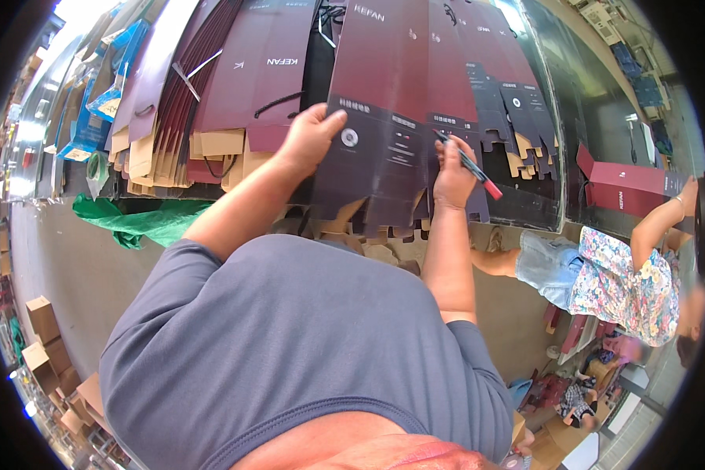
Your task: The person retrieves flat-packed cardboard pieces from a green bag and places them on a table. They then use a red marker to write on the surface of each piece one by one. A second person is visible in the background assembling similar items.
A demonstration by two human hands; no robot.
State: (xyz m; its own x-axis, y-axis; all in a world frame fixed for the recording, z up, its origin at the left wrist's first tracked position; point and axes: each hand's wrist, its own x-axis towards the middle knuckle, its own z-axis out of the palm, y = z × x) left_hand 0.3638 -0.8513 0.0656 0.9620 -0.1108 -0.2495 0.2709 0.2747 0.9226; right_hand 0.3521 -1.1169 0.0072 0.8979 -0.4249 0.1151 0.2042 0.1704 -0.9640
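A large flattened carton (376,86), maroon fading to dark grey with pale print, lies in front of me on the table. Its left edge is gripped by my left hand (313,141), fingers curled round it and thumb along the top. My right hand (452,176) is closed around a marker pen (474,170) with a dark barrel and a red end. That hand rests over the right part of the printed cartons, and the pen slants across it. Cut flaps hang past the table's near edge below the carton.
Stacked maroon flat cartons (250,70) with black cord handles lie to the left, and dark cut cartons (517,102) to the right. Blue packages (117,86) stand far left. Green cloth (145,223) hangs below. At right, a co-worker in a floral shirt (626,274) handles a maroon carton (630,188).
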